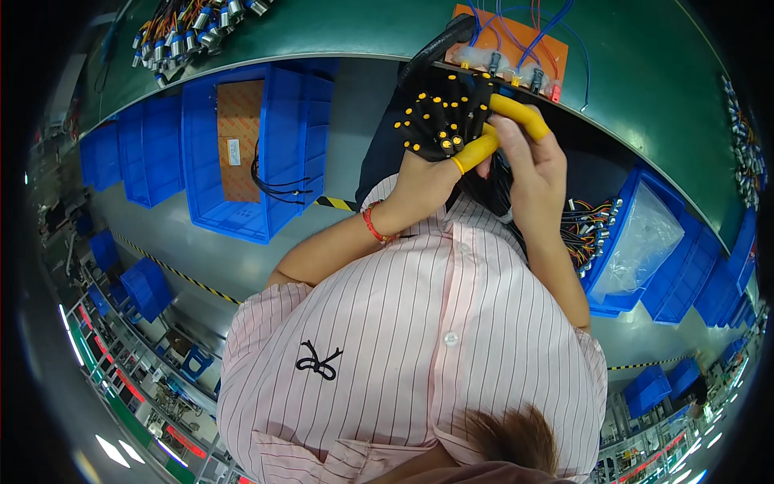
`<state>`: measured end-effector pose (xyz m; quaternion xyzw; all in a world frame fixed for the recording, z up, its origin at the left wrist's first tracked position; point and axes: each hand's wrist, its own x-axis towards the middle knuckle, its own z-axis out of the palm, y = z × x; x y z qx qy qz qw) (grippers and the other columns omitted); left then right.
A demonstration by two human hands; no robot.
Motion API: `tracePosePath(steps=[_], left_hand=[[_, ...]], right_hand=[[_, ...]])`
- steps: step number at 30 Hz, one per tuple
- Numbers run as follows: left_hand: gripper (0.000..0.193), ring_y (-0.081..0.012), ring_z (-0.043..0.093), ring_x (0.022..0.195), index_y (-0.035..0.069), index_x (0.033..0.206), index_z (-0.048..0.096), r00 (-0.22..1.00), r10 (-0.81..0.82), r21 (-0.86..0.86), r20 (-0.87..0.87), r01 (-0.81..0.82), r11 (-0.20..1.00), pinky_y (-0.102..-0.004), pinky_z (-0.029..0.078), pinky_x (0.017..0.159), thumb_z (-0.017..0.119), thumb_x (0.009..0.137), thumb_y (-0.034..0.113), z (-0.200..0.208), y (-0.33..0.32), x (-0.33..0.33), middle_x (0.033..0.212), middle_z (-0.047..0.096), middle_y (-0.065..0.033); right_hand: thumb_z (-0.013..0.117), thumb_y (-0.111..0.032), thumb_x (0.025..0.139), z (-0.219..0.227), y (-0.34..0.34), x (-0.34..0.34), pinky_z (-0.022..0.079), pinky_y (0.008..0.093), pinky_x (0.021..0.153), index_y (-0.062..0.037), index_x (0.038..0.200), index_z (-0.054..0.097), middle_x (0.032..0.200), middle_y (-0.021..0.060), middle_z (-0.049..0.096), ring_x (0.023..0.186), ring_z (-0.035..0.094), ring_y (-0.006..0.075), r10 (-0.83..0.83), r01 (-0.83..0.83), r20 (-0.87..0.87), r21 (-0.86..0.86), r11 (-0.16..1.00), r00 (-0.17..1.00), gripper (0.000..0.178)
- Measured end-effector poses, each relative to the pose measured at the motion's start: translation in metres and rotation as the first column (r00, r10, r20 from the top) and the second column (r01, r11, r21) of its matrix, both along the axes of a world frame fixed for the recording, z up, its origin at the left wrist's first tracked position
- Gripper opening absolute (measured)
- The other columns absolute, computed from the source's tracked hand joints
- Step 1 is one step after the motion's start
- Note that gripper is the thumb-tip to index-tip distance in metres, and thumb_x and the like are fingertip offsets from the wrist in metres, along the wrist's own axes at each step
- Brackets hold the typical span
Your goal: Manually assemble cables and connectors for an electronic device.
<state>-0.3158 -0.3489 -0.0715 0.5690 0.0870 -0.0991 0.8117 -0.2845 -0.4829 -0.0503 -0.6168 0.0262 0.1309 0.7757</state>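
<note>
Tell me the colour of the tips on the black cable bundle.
The cable tips are yellow, clearest in the head view.

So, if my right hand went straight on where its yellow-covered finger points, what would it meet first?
Likely the bundle of black cables; your right hand already seems right beside it, though depth is unclear.

The cables (429,127) are black, their tips (437,100) yellow, the shirt (395,323) striped pale pink.
</note>
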Motion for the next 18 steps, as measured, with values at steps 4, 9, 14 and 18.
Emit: tracePosePath(steps=[4,9,14,18], left_hand=[[0.013,-0.0087,0.058,0.068,0.001,0.102,0.065,0.999,-0.034,0.047,0.019,0.033,0.998,-0.0231,0.046,0.062,0.061,0.093,0.010,0.008,0.001,0.001,0.078,0.064,-0.0026],[0.015,-0.0109,0.062,0.072,-0.001,0.105,0.063,1.000,0.011,-0.073,-0.019,-0.012,0.997,-0.0246,0.050,0.067,0.059,0.094,0.010,-0.007,0.000,0.000,0.082,0.065,-0.0048],[0.017,-0.0114,0.062,0.073,-0.001,0.107,0.062,0.998,-0.025,-0.131,-0.058,0.018,0.991,-0.0246,0.051,0.068,0.060,0.094,0.010,-0.005,0.001,0.002,0.083,0.065,-0.0058],[0.017,-0.0113,0.062,0.073,-0.001,0.107,0.062,0.997,-0.022,-0.153,-0.071,0.011,0.988,-0.0242,0.051,0.067,0.061,0.094,0.010,-0.004,-0.001,0.004,0.082,0.065,-0.0057]], right_hand=[[0.058,-0.013,0.095,-0.004,-0.002,0.010,0.044,0.0217,0.050,0.0041,0.102,0.060,0.081,0.0075,0.059,0.061,0.055,0.0102,0.085,-0.076,-0.116,0.082,0.994,0.990,0.019],[0.060,-0.015,0.095,-0.008,-0.004,0.010,0.046,0.0255,0.051,0.0039,0.099,0.061,0.078,0.0085,0.060,0.057,0.054,0.0123,0.028,0.034,-0.230,0.258,0.966,0.973,0.020],[0.057,-0.019,0.096,-0.010,-0.007,0.009,0.046,0.0284,0.051,0.0027,0.099,0.060,0.080,0.0100,0.060,0.061,0.054,0.0157,0.054,0.006,-0.248,0.236,0.972,0.967,0.023],[0.059,-0.018,0.094,-0.006,-0.005,0.010,0.046,0.0274,0.052,0.0030,0.097,0.060,0.078,0.0092,0.061,0.060,0.055,0.0142,0.018,0.054,-0.276,0.251,0.966,0.961,0.022]])
